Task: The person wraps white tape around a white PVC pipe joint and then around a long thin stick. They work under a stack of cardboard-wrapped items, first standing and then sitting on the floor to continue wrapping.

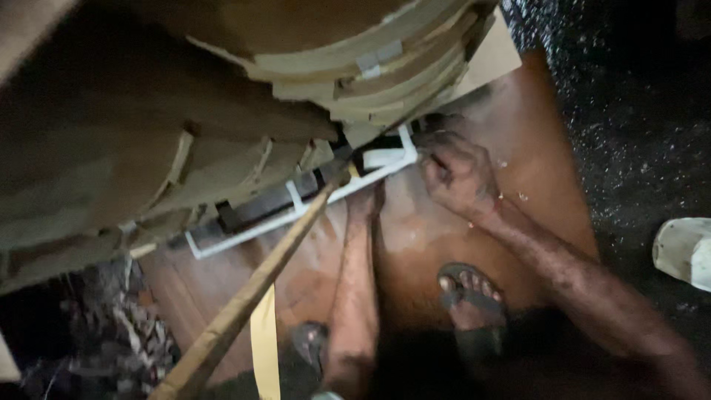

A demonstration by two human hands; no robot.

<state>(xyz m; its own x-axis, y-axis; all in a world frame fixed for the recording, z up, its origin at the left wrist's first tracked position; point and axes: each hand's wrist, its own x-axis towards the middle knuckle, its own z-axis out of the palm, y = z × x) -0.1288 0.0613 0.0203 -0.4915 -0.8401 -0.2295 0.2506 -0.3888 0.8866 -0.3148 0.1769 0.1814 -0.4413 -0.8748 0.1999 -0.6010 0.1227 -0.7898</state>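
Observation:
My right hand (458,176) is closed into a fist against the right corner of a white rectangular frame (296,211). Whether anything is inside the fist is unclear. My left hand (366,198) reaches up to the frame's long bar, next to the top end of a slanting wooden stick (244,307). Its fingers are partly hidden, so its grip does not show. The frame lies on a brown wooden board (533,148), half tucked under a big stack of curved brown sheets (185,111).
My two sandalled feet (470,296) stand on the board, and a yellow strip (264,341) hangs beside the stick. The dark speckled floor (637,111) lies to the right, with a white object (685,250) on it. Rubble (111,333) lies at the lower left.

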